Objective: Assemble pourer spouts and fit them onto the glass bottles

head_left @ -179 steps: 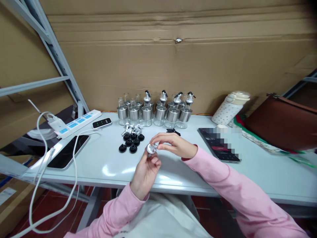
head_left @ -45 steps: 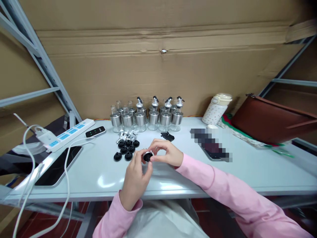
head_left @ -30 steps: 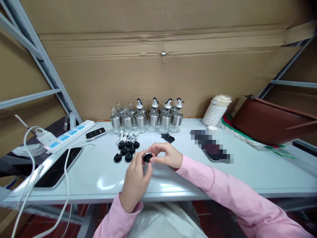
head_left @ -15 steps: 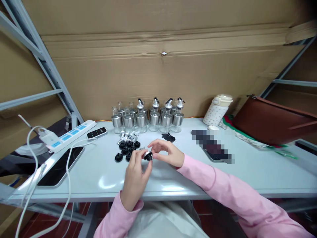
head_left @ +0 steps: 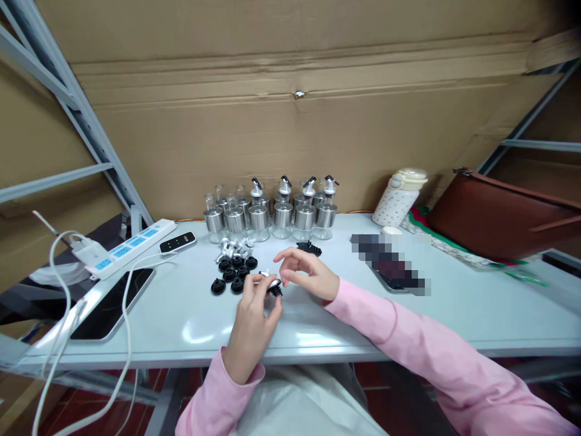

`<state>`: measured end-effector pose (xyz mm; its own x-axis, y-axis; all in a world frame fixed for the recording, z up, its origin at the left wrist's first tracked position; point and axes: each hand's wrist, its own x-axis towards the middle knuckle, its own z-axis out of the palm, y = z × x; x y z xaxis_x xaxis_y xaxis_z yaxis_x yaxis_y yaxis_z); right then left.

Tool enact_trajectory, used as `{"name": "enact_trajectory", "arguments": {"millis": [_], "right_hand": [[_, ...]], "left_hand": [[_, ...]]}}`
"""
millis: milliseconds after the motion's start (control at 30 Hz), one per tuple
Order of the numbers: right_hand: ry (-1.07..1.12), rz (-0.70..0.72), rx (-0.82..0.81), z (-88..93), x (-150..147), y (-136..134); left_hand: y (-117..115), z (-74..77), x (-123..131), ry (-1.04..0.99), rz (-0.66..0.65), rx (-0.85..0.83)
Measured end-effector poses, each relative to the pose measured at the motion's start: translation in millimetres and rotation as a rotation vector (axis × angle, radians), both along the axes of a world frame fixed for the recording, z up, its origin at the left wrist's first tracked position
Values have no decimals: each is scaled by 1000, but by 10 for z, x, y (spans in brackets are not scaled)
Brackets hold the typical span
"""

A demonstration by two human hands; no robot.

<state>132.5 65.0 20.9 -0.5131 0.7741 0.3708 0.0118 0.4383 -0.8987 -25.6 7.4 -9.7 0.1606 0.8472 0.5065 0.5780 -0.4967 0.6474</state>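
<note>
Between the thumb and fingers of my left hand [head_left: 255, 318] is an oil bottle pourer [head_left: 275, 287], a silver spout piece with a ribbed black stopper. It is tilted, with the stopper facing down and right. My right hand [head_left: 311, 275] hovers just beside it, fingers curved and apart; I cannot tell whether a fingertip touches the pourer. Left of my hands lie several round black stoppers [head_left: 229, 274]. Behind these is a pile of silver spout pieces [head_left: 235, 249]. A small heap of black flip levers [head_left: 309, 248] lies beyond my right hand.
Glass bottles with steel bands [head_left: 282, 215] stand in rows at the back, several topped with pourers. At left are a power strip [head_left: 131, 245], white cables, a phone [head_left: 113, 303] and a small black device [head_left: 178, 243]. At right are a white tumbler [head_left: 397, 200] and brown bag [head_left: 503, 215].
The pourer has turned in my left hand and shifted slightly right, so its silver spout side shows more. My right fingers have lifted a little away from it.
</note>
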Motion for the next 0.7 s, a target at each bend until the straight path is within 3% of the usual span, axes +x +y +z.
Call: {"name": "enact_trajectory", "arguments": {"millis": [67,167,333,467,700], "right_hand": [[36,-72,18,35,58,65],[-11,-317,68,125,251,229],[-595,-747,234,185,671,525],[-948,-796,174,110,809,622],[-1065,-817,119,79,759,590]], "left_hand": [[0,-13,1,-16,-2,6],[-4,-17,1,8,24,24],[-6,-4,4,50,5,29],[-10,-1,4,68,-2,20],[-12,-4,0,66,-24,32]]}}
